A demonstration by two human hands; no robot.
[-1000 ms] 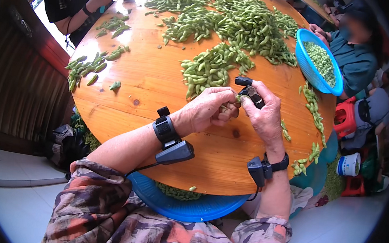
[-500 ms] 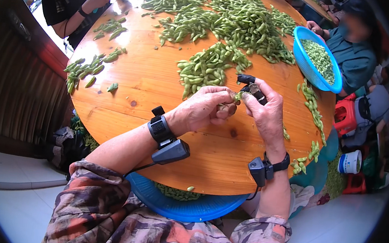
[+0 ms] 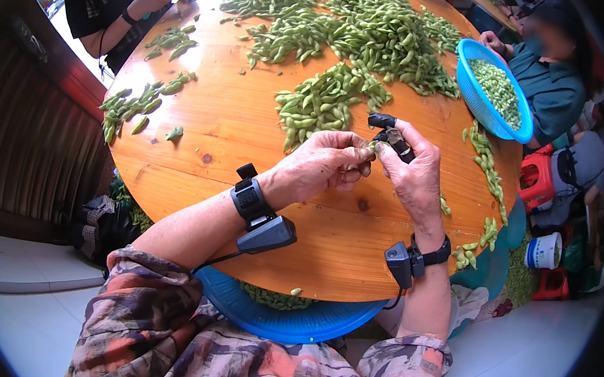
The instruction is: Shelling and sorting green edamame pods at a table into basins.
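Over the middle of the table my two hands meet at the fingertips around one green soybean pod [image 3: 372, 146], mostly hidden by the fingers. My left hand [image 3: 325, 163] pinches its near side, with the lower fingers curled. My right hand [image 3: 414, 172] grips the other side with thumb and fingers; black wrappings cover some fingertips. Just beyond my hands lies a small heap of soybean pods [image 3: 317, 106], with a much larger pile of pods [image 3: 382, 36] behind it. Below the table's front edge, a blue basin [image 3: 303, 327] holds shelled beans [image 3: 273, 298].
The round wooden table [image 3: 229, 189] fills the middle. Loose pods [image 3: 489, 170] line its right edge, others [image 3: 131, 110] its left. A blue basket [image 3: 478, 93] of shelled beans stands far right, beside a co-worker [image 3: 555, 89]. Another person [image 3: 115, 11] handles something far left.
My left fingers have shifted slightly to the right along the pod, and less green shows between the fingertips. My right hand has barely moved. The person at far left has moved their hands slightly.
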